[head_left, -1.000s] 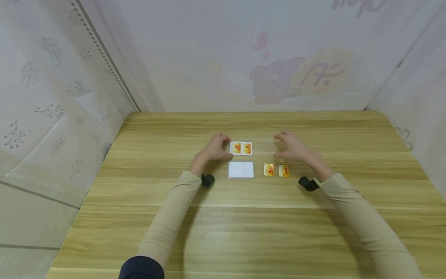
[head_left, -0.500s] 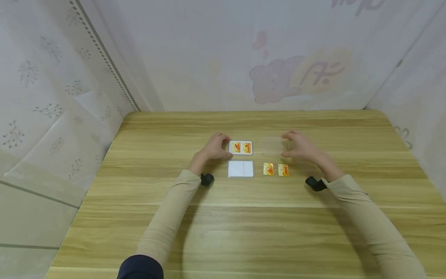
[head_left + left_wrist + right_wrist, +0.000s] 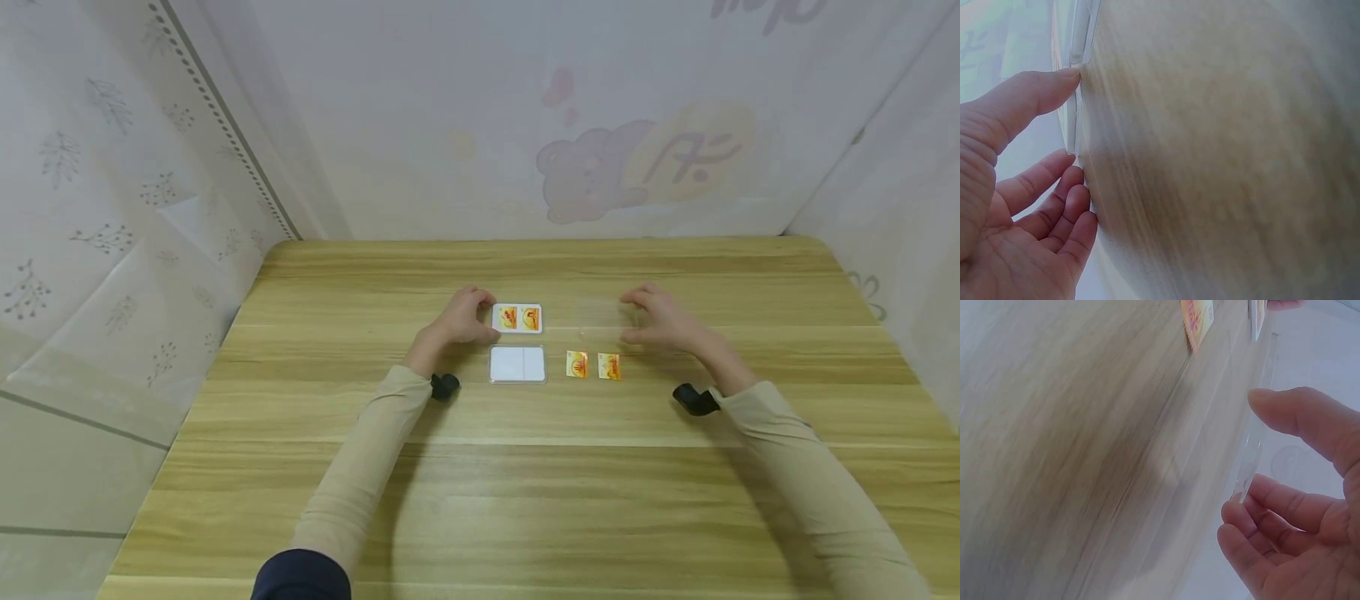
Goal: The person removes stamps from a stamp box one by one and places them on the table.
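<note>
The left hand (image 3: pixel 459 318) spans the left end of a shallow white-backed case (image 3: pixel 520 319), thumb at its near corner and forefinger at its far corner, gripping it narrowly across. The right hand (image 3: pixel 666 320) holds the right end of a thin transparent plate (image 3: pixel 1251 453) between thumb and fingers; I cannot tell whether the plate rests on anything. The plate is colourless, rectangular and see-through, lying to the right of the case and well apart from it.

A black wrist camera is strapped on each arm, below beige sleeves (image 3: pixel 810 483); the left sleeve has a dark navy band (image 3: pixel 302 575) further back.

The worktop (image 3: pixel 480 508) is pale yellowish wood with grain running left to right and rounded far corners. Behind it hangs a pale cloth (image 3: pixel 412 117) with a faint pink bear print (image 3: pixel 588 177) and hearts; the left side covering (image 3: pixel 105 192) carries grey sprigs.

The gripped case holds two orange, yellow and red stamps side by side, set in its white backing. Just nearer the person sits a second case (image 3: pixel 517 382), clear-edged, its white insert (image 3: pixel 510 364) divided by a line into two panels. To its right, below the transparent plate, a left loose stamp (image 3: pixel 577 364) and a right loose stamp (image 3: pixel 609 367) lie on the wood, near each other but apart, printed in yellow and orange-red.
</note>
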A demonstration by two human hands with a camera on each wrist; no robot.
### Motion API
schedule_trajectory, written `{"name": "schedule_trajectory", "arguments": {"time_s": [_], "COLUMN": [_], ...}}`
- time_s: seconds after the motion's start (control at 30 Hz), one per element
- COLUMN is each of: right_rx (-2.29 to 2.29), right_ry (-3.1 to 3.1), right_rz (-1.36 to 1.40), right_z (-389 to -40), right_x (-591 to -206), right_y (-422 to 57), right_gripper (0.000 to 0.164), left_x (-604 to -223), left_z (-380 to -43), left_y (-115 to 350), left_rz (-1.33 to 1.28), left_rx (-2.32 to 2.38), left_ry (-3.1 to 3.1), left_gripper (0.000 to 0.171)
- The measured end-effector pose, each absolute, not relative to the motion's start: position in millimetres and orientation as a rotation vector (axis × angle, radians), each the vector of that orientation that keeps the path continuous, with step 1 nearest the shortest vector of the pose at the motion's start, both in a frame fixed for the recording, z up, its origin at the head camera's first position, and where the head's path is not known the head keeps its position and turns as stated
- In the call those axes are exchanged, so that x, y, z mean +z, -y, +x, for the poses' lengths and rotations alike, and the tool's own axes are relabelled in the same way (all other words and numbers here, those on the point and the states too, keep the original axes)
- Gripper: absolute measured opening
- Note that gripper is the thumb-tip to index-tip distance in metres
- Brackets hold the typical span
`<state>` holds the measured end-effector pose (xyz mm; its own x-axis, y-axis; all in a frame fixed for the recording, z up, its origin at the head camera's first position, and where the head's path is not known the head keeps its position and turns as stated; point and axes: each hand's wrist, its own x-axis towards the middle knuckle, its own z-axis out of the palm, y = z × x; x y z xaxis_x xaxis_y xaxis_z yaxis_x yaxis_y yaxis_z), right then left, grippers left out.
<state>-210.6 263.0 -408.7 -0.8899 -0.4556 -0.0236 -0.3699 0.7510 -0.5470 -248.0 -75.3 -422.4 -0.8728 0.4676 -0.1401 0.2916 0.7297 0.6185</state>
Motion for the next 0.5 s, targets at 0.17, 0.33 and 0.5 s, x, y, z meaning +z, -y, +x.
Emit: {"name": "schedule_trajectory", "arguments": {"time_s": [0.17,0.33,0.5], "right_rx": [-0.815,-0.825,-0.821], "right_ry": [-2.797,-2.809,-2.835], "right_rz": [-0.649,-0.655,-0.663], "right_z": [-209,-207,-207], "right_x": [-406,-405,-410], "right_y": [-270,-278,-288], "right_gripper": [0.059,0.057,0.056], "left_x": [-422,-421,-421], "left_z": [-248,-248,-248], "left_y": [75,76,76], "left_rz": [0.607,0.610,0.608], "left_rx": [0.873,0.861,0.872], "left_ry": [-2.649,-2.649,-2.640], "left_gripper": [0.056,0.057,0.057]}}
